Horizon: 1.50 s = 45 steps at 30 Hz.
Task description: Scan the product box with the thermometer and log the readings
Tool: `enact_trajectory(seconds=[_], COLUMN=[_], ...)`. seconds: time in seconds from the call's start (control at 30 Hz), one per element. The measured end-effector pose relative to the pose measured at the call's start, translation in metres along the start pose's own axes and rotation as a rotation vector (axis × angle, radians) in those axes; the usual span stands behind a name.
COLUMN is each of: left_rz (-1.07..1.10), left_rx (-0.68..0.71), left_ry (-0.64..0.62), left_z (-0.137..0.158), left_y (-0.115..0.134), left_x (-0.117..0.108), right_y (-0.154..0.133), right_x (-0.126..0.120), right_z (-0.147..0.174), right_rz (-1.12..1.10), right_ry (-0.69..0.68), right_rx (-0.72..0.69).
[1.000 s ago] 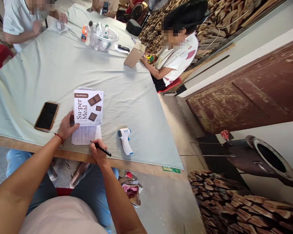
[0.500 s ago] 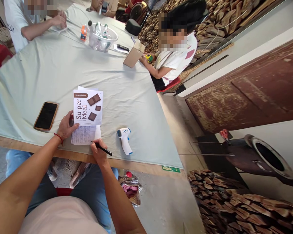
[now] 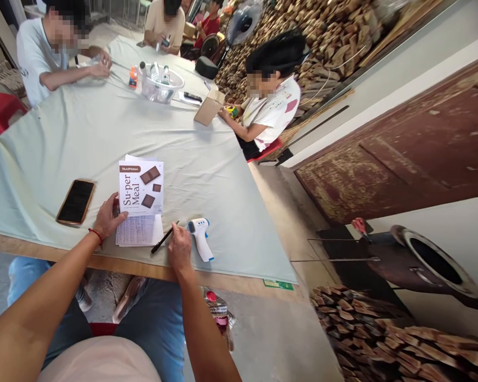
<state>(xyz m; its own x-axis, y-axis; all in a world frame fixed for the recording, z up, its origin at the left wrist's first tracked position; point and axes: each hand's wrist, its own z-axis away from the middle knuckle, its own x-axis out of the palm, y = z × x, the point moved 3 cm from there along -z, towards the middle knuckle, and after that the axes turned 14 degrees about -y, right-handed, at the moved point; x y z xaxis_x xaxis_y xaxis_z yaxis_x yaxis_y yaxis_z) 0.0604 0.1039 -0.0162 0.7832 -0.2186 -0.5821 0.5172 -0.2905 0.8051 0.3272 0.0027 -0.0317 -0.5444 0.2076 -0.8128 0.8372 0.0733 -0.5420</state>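
Note:
My left hand [image 3: 107, 216] grips the left edge of a white printed leaflet [image 3: 142, 188] marked "Su-per Meal", thumb on top. Under it lies a sheet covered with small writing [image 3: 138, 231]. A black pen [image 3: 161, 242] rests slantwise on the cloth, right of the sheet. My right hand [image 3: 180, 246] is just right of the pen, fingers forward and loosely bent, the fingertips at the pen's upper end. Close to this hand's right side lies a white and blue infrared thermometer [image 3: 201, 239]. A phone [image 3: 76, 201] in an orange-edged case lies left of my left hand.
The pale cloth covers the table [image 3: 83, 143]. Farther back stand a clear plastic basket [image 3: 153, 93] with bottles, an orange object [image 3: 133, 77] and a cardboard box [image 3: 209, 107]. A person [image 3: 269, 101] sits at the right edge; others sit at the far side. Firewood [image 3: 382, 329] is stacked at right.
The pen has gone from my right hand's writing grip to lying on the cloth. My right hand has shifted right, toward the thermometer. The left hand stays on the leaflet. The view has tilted up.

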Motion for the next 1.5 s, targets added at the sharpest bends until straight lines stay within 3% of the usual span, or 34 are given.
enact_trajectory(seconds=[0.1, 0.2, 0.27, 0.33, 0.47, 0.6, 0.7, 0.9, 1.27, 1.5], left_rz=[0.02, 0.021, 0.012, 0.007, -0.001, -0.001, -0.002, 0.0, -0.006, -0.008], left_rx=[0.01, 0.023, 0.03, 0.033, 0.023, 0.019, 0.015, 0.014, 0.03, 0.036], left_ry=[0.006, 0.006, 0.012, 0.022, 0.035, 0.02, 0.022, 0.027, 0.028, 0.037], left_z=[0.003, 0.004, 0.005, 0.005, 0.005, 0.006, 0.006, 0.005, 0.006, 0.005], left_y=[0.001, 0.001, 0.0, -0.001, 0.0, 0.002, 0.001, -0.003, -0.003, -0.003], left_x=[-0.002, -0.003, -0.003, -0.002, -0.002, -0.003, -0.003, -0.001, -0.001, -0.002], right_y=[0.014, 0.037, 0.049, 0.052, 0.025, -0.038, -0.078, -0.097, -0.093, -0.098], right_x=[-0.019, -0.042, -0.052, -0.058, -0.056, -0.034, -0.016, 0.006, 0.008, 0.011], right_z=[0.002, 0.012, 0.017, 0.015, 0.0, -0.016, -0.024, -0.03, -0.029, -0.029], right_rz=[0.044, 0.139, 0.135, 0.042, -0.471, -1.093, -1.286, -1.317, -1.28, -1.315], right_ry=[0.043, 0.111, 0.019, -0.086, -0.134, -0.187, -0.244, -0.299, -0.267, -0.27], right_rx=[0.039, 0.393, 0.578, 0.626, 0.53, 0.345, 0.279, 0.265, 0.22, 0.279])
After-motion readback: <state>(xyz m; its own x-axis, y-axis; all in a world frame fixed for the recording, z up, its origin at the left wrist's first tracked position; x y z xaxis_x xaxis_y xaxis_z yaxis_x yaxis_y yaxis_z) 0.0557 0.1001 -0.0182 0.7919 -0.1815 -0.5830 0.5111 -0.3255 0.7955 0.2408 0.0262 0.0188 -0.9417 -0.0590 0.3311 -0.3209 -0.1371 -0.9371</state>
